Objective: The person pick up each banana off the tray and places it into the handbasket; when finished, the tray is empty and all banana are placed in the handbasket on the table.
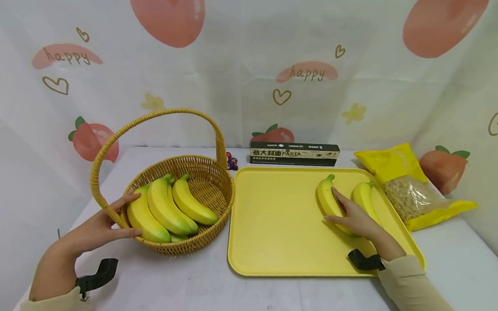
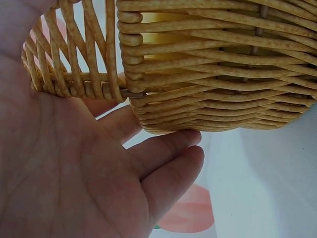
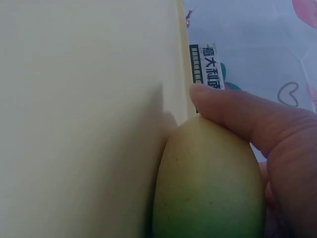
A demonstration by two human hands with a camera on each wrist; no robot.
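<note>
A woven wicker basket (image 1: pixel 186 245) with a tall handle stands on the left of the table and holds a bunch of yellow-green bananas (image 1: pixel 163 209). My left hand (image 1: pixel 123 217) rests against its left wall with straight fingers; in the left wrist view the open palm and fingers (image 2: pixel 168 163) lie under the basket's weave (image 2: pixel 213 74). On the yellow tray (image 1: pixel 277 219) lie two bananas. My right hand (image 1: pixel 338 209) grips the left banana (image 1: pixel 326 196); the second banana (image 1: pixel 363 196) lies just to its right. In the right wrist view my thumb (image 3: pixel 237 114) presses on that banana (image 3: pixel 208 183), which lies against the tray (image 3: pixel 84 114).
A dark pasta box (image 1: pixel 294 154) lies behind the tray, also seen in the right wrist view as a label (image 3: pixel 210 67). A yellow bag of dry pasta (image 1: pixel 411 189) sits right of the tray. A small purple object (image 1: pixel 231 162) is behind the basket. A printed cloth backdrop surrounds the table.
</note>
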